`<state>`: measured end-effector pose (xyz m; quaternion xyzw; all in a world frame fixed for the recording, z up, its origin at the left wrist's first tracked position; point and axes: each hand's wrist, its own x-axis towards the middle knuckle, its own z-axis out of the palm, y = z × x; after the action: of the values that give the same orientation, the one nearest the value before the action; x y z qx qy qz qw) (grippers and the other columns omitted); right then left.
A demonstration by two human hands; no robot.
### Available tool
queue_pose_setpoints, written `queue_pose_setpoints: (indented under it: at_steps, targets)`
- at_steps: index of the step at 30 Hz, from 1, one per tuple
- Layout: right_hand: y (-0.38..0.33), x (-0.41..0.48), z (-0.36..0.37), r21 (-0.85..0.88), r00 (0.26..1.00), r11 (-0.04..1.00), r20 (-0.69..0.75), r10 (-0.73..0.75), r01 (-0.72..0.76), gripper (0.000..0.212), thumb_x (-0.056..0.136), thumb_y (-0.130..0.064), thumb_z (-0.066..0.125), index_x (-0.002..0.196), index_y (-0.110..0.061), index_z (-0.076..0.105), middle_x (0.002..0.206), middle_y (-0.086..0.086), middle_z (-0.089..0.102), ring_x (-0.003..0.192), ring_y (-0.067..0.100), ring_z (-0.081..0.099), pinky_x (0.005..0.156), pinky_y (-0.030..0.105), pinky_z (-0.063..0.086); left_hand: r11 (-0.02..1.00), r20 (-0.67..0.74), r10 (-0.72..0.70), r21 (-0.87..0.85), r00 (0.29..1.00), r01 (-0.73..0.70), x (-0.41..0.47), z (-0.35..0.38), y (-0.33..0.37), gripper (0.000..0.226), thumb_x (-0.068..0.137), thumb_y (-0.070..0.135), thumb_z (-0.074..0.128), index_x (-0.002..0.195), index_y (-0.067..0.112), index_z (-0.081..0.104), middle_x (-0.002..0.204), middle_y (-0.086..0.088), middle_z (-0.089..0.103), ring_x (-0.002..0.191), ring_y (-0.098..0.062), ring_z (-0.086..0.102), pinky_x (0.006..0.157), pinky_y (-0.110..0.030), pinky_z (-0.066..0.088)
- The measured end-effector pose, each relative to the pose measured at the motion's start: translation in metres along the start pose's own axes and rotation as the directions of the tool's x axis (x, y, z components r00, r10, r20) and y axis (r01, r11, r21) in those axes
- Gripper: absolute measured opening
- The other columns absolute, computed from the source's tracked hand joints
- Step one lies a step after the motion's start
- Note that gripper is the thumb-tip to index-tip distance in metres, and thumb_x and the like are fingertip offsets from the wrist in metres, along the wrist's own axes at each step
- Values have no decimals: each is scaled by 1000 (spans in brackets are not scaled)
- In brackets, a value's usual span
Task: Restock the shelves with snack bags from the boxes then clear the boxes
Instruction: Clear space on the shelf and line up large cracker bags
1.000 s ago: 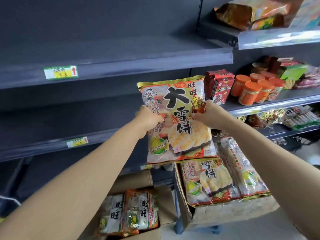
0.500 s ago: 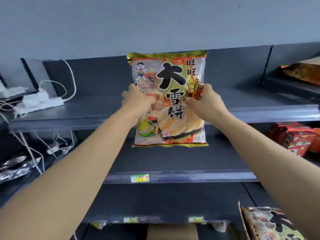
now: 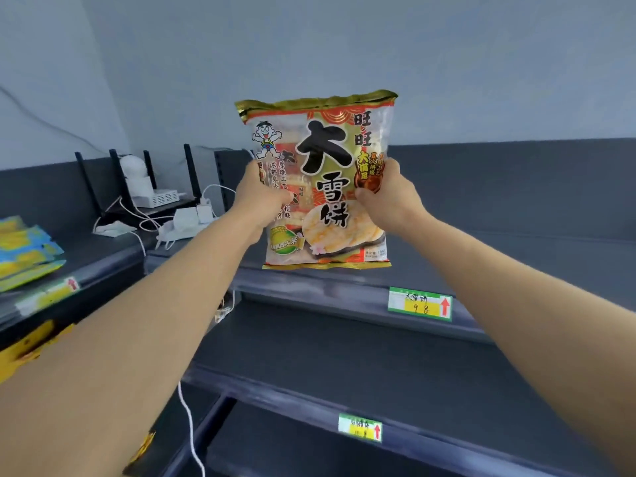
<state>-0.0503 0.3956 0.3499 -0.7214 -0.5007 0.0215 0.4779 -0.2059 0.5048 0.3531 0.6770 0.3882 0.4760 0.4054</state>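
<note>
Now that the rice cracker bag (image 3: 323, 180) has risen from the boxes to the top shelf (image 3: 499, 249), upright over its near edge, left hand (image 3: 265, 197) and right hand (image 3: 389, 197) gripping opposite sides, setting it down seems next.

Snack bag (image 3: 320, 180): upright, gold-trimmed, printed rice crackers, pinched at mid-height between both hands, front facing viewer.

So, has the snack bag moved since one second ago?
Yes. The snack bag rose: before it hung below the top shelf, now it is above its front edge.
</note>
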Motion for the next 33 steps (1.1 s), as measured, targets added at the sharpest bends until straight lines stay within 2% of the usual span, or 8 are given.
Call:
queue_pose_setpoints:
  at_steps: [4, 9, 16, 20, 26, 29, 33]
  targets:
    - [-6, 39, 46, -17, 1000, 1000, -1, 24, -24, 48, 94, -23, 52, 135, -10, 30, 123, 11, 55, 105, 31, 57, 84, 41, 48, 997, 71, -47, -55, 996, 51, 49, -19, -24, 64, 86, 0, 63, 138, 26, 36, 119, -2, 62, 98, -19, 63, 56, -26, 50]
    - [-15, 90, 105, -31, 997, 997, -9, 74, -74, 49, 93, -21, 52, 135, -10, 30, 123, 11, 55, 98, 27, 55, 77, 35, 44, 1000, 148, -29, -7, 989, 30, 122, -42, -56, 65, 89, 2, 61, 142, 25, 32, 120, -1, 60, 99, -16, 59, 54, -19, 45]
    - [-11, 147, 163, -107, 977, 971, -50, 209, -213, 53, 93, -23, 55, 137, -10, 29, 127, 13, 53, 110, 32, 56, 84, 38, 47, 998, 277, -60, 43, 959, 50, 206, -45, -103, 67, 89, 5, 62, 144, 24, 29, 130, -6, 58, 113, -23, 59, 76, -33, 50]
    - [0, 171, 179, -141, 963, 955, -108, 248, -262, 55, 91, -23, 56, 138, -11, 29, 128, 14, 51, 111, 33, 56, 84, 38, 47, 999, 315, -32, 43, 948, 20, 240, -34, -118, 71, 87, 6, 64, 145, 27, 29, 127, -7, 61, 111, -25, 61, 90, -43, 53]
    - [7, 194, 192, -85, 957, 956, -99, 272, -280, 59, 87, -22, 61, 136, -15, 30, 127, 10, 53, 109, 30, 56, 82, 35, 45, 997, 293, 5, 72, 956, -28, 273, -22, -132, 68, 86, 5, 66, 143, 21, 32, 128, -6, 59, 111, -25, 61, 92, -46, 53]
    - [11, 196, 199, -17, 956, 962, -110, 270, -274, 61, 82, -25, 65, 133, -21, 32, 124, 5, 55, 104, 24, 58, 86, 38, 52, 997, 283, 11, 67, 959, -31, 281, -19, -138, 66, 84, 1, 67, 140, 15, 36, 127, -9, 59, 110, -23, 60, 89, -42, 53]
    - [12, 200, 206, 15, 958, 965, -109, 264, -263, 64, 82, -25, 66, 135, -23, 31, 125, 2, 55, 105, 23, 59, 90, 42, 53, 996, 274, 19, 82, 962, -43, 285, -19, -141, 62, 84, -1, 66, 137, 12, 38, 127, -7, 57, 106, -17, 56, 82, -33, 49]
